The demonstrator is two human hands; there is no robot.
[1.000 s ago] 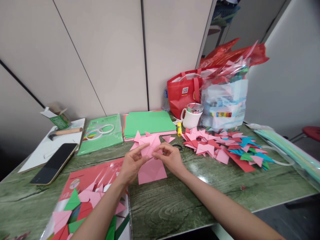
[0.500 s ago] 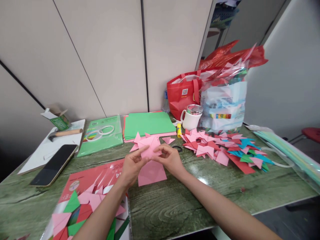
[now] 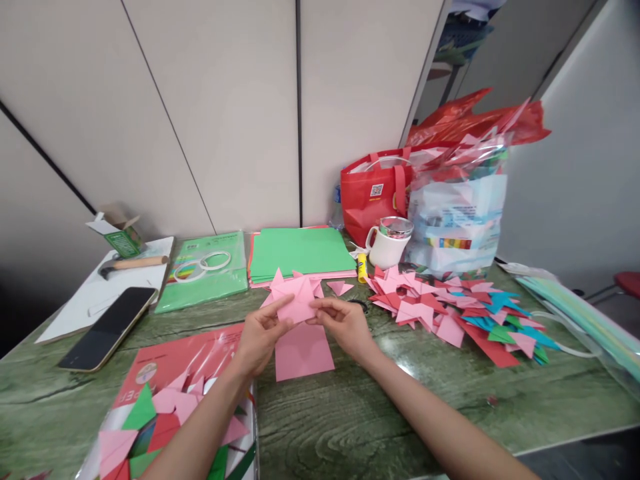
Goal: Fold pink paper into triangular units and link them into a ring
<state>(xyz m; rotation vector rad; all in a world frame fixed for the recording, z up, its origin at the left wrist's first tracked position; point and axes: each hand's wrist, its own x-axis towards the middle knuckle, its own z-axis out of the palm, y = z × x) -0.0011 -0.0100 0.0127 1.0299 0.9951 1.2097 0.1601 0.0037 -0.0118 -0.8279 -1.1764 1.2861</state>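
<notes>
Pale panel wall [image 3: 235, 113] with dark seams backs a glossy green wood-grain tabletop [image 3: 345, 427]; light glare shows by the right forearm.

Center: folded pink paper [image 3: 296, 309], held just above the surface between both hands. Left hand [image 3: 261, 335]: thumb and index nearly closed, gripping its left side. Right hand [image 3: 346, 327]: thumb and fingertips pinched on its right edge.

Flat pink sheet [image 3: 304, 357] on the table, just on the near side. Folded pink pieces right behind; small pink triangle [image 3: 340, 288] apart to their right.

Next out: paper stack [image 3: 303, 252], green on top, along the wall; yellow glue stick [image 3: 362, 268] and lidded white mug [image 3: 389, 248] right of it. Heap of folded paper [image 3: 410, 297] right of the hands, mostly pink and red, some blue and green. Red-topped packet [image 3: 150, 350] under the left forearm, more folded pieces on it.

Outer left: smartphone [image 3: 109, 328], hammer [image 3: 133, 265], opened green box [image 3: 123, 237], green packet [image 3: 230, 270] with two white tape rolls on top.

Outer right: red tote [image 3: 367, 207], stuffed clear bag [image 3: 455, 220], sleeve of pale green strips [image 3: 575, 320]. Gray wall [image 3: 580, 193] beyond; red stool seat [image 3: 629, 281] at the frame edge.
</notes>
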